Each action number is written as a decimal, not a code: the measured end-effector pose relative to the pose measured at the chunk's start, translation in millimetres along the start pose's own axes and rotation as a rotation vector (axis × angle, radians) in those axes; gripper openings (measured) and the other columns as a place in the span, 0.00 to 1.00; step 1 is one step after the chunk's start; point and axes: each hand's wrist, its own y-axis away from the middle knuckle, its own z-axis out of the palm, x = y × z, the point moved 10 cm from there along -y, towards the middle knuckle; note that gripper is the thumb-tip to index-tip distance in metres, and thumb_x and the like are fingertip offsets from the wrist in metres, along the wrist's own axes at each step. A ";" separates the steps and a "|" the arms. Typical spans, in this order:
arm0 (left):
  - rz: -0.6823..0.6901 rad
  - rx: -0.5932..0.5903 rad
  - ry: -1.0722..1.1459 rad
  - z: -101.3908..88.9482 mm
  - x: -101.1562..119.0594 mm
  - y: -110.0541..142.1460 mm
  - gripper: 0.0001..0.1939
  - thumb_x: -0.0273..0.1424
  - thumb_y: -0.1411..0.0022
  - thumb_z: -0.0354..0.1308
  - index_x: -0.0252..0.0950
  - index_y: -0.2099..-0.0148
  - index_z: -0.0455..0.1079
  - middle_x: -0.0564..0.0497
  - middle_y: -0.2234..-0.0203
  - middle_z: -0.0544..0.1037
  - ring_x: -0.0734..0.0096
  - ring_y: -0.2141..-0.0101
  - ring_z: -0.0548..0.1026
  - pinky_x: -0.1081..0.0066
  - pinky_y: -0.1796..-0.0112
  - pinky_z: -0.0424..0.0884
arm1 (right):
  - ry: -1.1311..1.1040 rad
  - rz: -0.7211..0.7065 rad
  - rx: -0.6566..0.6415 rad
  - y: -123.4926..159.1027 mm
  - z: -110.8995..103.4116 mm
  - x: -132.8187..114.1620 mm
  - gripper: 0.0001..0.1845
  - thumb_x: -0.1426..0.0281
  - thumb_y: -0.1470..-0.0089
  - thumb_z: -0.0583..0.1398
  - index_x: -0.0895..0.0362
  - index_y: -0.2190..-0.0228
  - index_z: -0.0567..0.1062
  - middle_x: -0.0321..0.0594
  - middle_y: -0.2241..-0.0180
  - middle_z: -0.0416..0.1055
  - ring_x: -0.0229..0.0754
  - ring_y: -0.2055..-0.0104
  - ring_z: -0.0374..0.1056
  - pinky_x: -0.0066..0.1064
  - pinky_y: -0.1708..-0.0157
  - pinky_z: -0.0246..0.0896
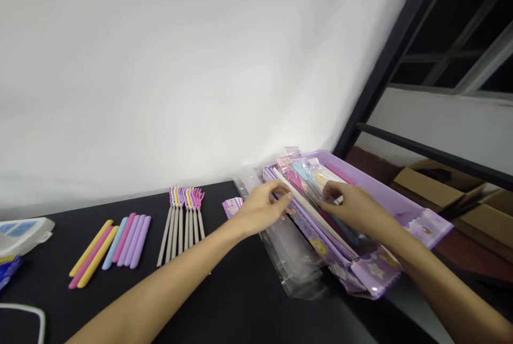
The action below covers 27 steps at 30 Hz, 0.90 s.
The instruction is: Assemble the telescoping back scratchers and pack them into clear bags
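My left hand is over the near side of a purple display box, its thumb and forefinger curled together in a pinch. What lies between those fingertips, if anything, is too small to tell. Over the middle of the box, my right hand has its fingers bent and closed beside clear-wrapped sticks with hand-shaped heads; what it grips is hidden. White and purple card strips stand along the box's near side. Clear plastic sleeves lie on the table under my left wrist and against the box.
Several back scratchers with metal rods and coloured hand-shaped heads lie left of my left forearm. Further left are coloured tube handles, a white device and a white cable. Cardboard boxes stand beyond a black metal frame.
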 end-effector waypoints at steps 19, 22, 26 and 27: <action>-0.013 0.011 -0.003 -8.1 -2.3 2.2 0.10 0.36 0.34 0.54 0.34 0.58 0.68 0.46 0.57 0.74 0.73 0.69 0.77 0.72 0.70 0.74 | -0.028 -0.074 -0.073 -29.7 15.6 6.8 0.10 0.70 0.55 0.61 0.54 0.67 0.77 0.40 0.69 0.79 0.46 0.67 0.75 0.34 0.67 0.66; -0.007 0.012 -0.006 -10.3 -3.8 2.7 0.10 0.37 0.34 0.55 0.35 0.58 0.68 0.46 0.57 0.74 0.73 0.70 0.77 0.72 0.70 0.74 | 0.056 -0.093 -0.105 -28.0 22.4 13.4 0.11 0.71 0.56 0.61 0.53 0.66 0.79 0.38 0.71 0.79 0.45 0.68 0.74 0.34 0.68 0.65; -0.007 0.004 -0.020 -11.3 -1.7 3.1 0.11 0.37 0.34 0.55 0.34 0.58 0.69 0.46 0.57 0.75 0.72 0.69 0.78 0.72 0.70 0.74 | 0.063 -0.122 -0.124 -24.4 18.9 9.1 0.11 0.66 0.52 0.60 0.53 0.66 0.80 0.40 0.69 0.80 0.46 0.68 0.75 0.35 0.67 0.66; -0.006 0.004 -0.022 -12.3 0.1 3.5 0.11 0.37 0.34 0.54 0.34 0.58 0.69 0.46 0.57 0.75 0.72 0.69 0.78 0.72 0.70 0.74 | 0.060 -0.126 -0.114 -23.8 14.2 4.3 0.11 0.64 0.50 0.60 0.53 0.66 0.81 0.41 0.69 0.81 0.47 0.68 0.75 0.36 0.67 0.66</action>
